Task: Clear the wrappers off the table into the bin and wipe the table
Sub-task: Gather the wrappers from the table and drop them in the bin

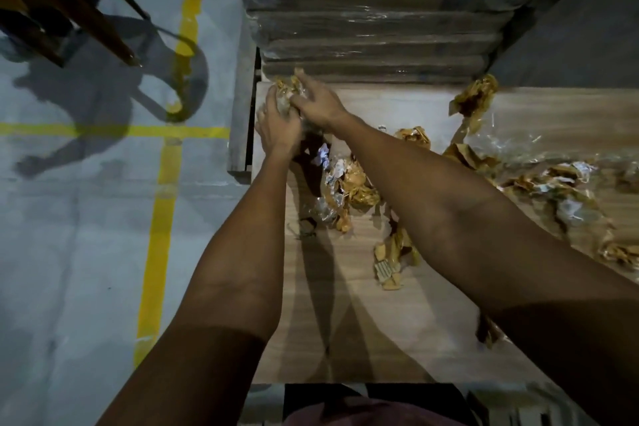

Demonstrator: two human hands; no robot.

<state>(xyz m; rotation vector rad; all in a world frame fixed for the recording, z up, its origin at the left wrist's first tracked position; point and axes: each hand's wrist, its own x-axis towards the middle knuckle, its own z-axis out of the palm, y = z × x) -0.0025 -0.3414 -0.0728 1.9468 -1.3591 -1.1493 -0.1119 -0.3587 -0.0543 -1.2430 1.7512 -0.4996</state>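
Crumpled gold and silver wrappers lie scattered over the wooden table: a heap near the middle, a loose piece closer to me, more wrappers along the right side, and one at the far edge. At the table's far left corner my left hand and my right hand press together around a bunch of wrappers. Both hands are closed on that bunch. No bin or cloth is in view.
A tall stack of plastic-wrapped dark slabs stands right behind the table. The grey floor with yellow tape lines lies to the left. Orange metal equipment is at the top left. A grey pallet edge adjoins the table's left side.
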